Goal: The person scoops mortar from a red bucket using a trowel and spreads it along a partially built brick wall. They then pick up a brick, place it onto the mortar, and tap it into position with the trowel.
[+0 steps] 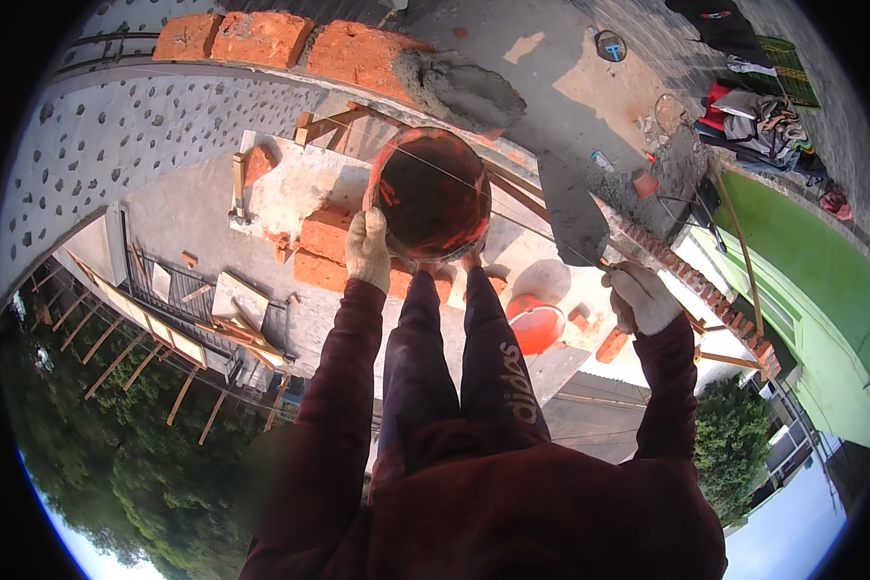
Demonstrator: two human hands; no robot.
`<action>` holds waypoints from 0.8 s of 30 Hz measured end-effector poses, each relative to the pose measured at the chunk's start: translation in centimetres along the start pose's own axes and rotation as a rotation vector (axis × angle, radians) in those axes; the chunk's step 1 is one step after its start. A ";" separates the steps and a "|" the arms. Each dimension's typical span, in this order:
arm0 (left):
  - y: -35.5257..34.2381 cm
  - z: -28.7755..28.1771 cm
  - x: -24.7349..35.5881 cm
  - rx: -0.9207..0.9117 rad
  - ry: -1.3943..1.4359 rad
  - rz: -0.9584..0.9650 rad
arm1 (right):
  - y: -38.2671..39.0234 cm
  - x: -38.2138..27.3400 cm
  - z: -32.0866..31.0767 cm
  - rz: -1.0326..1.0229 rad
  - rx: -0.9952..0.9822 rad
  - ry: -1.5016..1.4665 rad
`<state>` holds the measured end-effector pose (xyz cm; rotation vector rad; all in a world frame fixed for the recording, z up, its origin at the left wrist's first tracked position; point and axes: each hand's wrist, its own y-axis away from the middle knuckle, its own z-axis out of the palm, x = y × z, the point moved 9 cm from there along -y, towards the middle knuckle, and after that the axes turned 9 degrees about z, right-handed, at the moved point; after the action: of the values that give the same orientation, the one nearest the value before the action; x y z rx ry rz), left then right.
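Near: person in dark red top (532,503) and dark trousers (420,333), legs between the arms. Just past the legs on the right, a red bucket (541,331) sits on the platform, a loose brick (611,344) to its right. Right hand (640,295), white glove: grip closed round the handle of a trowel (574,215), grey blade pointing far and left. Left hand (367,249), also white glove: grip closed on the near left rim of an orange bucket (466,238). That bucket is in front of the legs, left of the trowel and well apart from it, mouth toward the camera, inside dark with orange patches. Stacked bricks (324,256) lower down, left of the legs. Farther: grey mortar (469,89) at the right end of a brick row (261,41). Far right: clothes pile (764,121), green wall (793,227) nearer than it.
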<state>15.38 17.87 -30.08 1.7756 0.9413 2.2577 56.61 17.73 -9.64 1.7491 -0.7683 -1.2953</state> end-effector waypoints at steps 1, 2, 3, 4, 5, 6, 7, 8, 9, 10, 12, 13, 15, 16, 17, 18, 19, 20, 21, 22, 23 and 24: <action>-0.5 -0.6 -0.6 0.008 -0.017 -0.005 | 0.0 1.1 1.0 -0.053 0.007 -0.017; -0.8 -0.6 -0.3 0.004 -0.015 0.002 | -0.4 1.1 1.4 -0.142 0.095 0.032; -1.1 -0.5 0.0 -0.009 -0.030 0.020 | -1.6 2.6 0.7 -0.002 0.262 0.027; -1.1 0.1 0.8 -0.025 -0.049 0.033 | -3.4 2.7 -0.6 -0.109 0.400 0.210; -1.0 0.6 1.5 -0.044 -0.066 0.040 | -5.1 2.6 -1.8 -0.209 0.540 0.397; -0.8 1.0 2.0 -0.034 -0.082 0.016 | -6.3 0.8 -2.6 -0.301 0.691 0.490; -0.8 1.7 2.7 -0.024 -0.089 0.000 | -6.6 -1.2 -3.0 -0.401 0.847 0.589; -0.9 1.7 3.3 -0.004 -0.102 -0.012 | -6.5 -1.5 -3.1 -0.410 0.809 0.401; -1.1 1.5 3.4 -0.020 -0.110 0.019 | -6.2 -2.0 -3.6 -0.417 0.768 0.213; -1.6 0.7 3.3 -0.037 -0.123 0.051 | -5.7 -2.8 -3.9 -0.423 0.722 0.021; -1.8 -1.7 2.6 -0.001 -0.164 0.035 | -3.2 -1.5 -1.3 -0.443 0.325 -0.420; -1.7 -1.7 2.4 -0.001 -0.146 0.012 | -1.6 0.5 0.3 -0.323 0.160 -0.377; -1.6 -1.9 2.8 0.014 -0.120 -0.017 | 1.3 3.0 5.3 -0.046 -0.101 -0.415; -1.9 -1.5 2.9 -0.005 -0.123 -0.015 | 1.5 4.8 7.7 0.079 -0.236 -0.453; -2.1 -1.3 2.7 -0.027 -0.129 -0.019 | 0.6 6.7 9.7 0.149 -0.279 -0.535; -2.1 -1.0 2.1 -0.049 -0.129 -0.032 | -1.5 8.8 11.5 0.201 -0.332 -0.650; -2.2 -1.1 1.6 -0.055 -0.134 -0.031 | -3.8 9.1 12.6 0.233 -0.353 -0.818; -2.5 -1.3 1.4 -0.057 -0.144 -0.020 | -6.5 9.2 13.6 0.259 -0.382 -0.988; -2.8 -1.4 1.3 -0.061 -0.155 -0.009 | -9.7 8.9 13.6 0.147 -0.392 -1.121; -2.9 -1.8 1.4 -0.057 -0.145 -0.011 | -12.3 7.3 13.2 0.043 -0.366 -1.166; -2.8 -1.9 1.5 -0.057 -0.135 -0.020 | -14.4 5.5 13.0 -0.031 -0.418 -1.195; -2.2 -2.3 1.4 -0.051 -0.123 -0.037 | -15.2 3.5 13.5 -0.069 -0.498 -1.253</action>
<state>12.26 19.38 -30.32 1.8352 0.8780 2.1036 44.80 18.86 -26.47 0.4272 -0.8886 -2.3715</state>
